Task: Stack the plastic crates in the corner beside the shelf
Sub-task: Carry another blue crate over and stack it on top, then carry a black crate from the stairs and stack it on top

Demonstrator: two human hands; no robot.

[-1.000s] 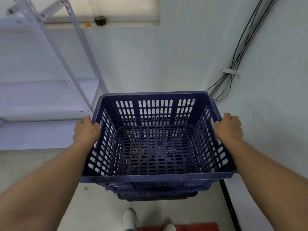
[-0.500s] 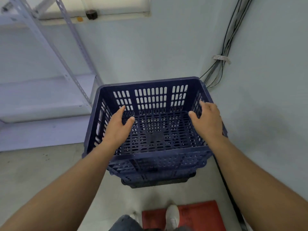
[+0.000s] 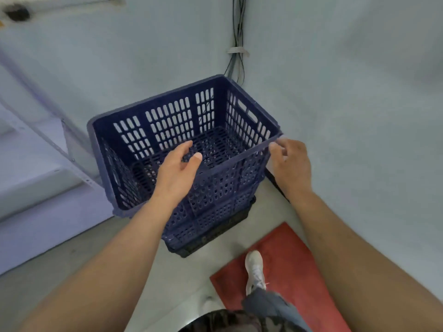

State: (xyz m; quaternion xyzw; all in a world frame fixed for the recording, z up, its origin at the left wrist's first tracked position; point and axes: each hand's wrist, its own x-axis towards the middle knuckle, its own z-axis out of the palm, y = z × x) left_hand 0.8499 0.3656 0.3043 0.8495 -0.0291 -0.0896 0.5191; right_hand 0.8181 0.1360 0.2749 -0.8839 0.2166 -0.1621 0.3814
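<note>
Left hand [image 3: 178, 170] — fingers loosely spread, holding nothing, poised over the near rim of the dark blue slotted plastic crate [image 3: 167, 121]. Right hand [image 3: 288, 161] — fingers relaxed, fingertips at the crate's near right corner; contact cannot be told. Crate sits nested on top of other dark crates [image 3: 211, 226], in the wall corner beside the pale metal shelf [image 3: 36, 149]. Bundled cables [image 3: 237, 51] run down the corner behind. Red floor mat [image 3: 287, 264] lies near, under a white shoe [image 3: 255, 269].

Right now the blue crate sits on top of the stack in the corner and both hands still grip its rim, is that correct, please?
Not quite. In the head view the blue crate does sit on the stack, but neither hand grips its rim: the left hand hovers open above it and the right hand is loose beside its corner.
</note>
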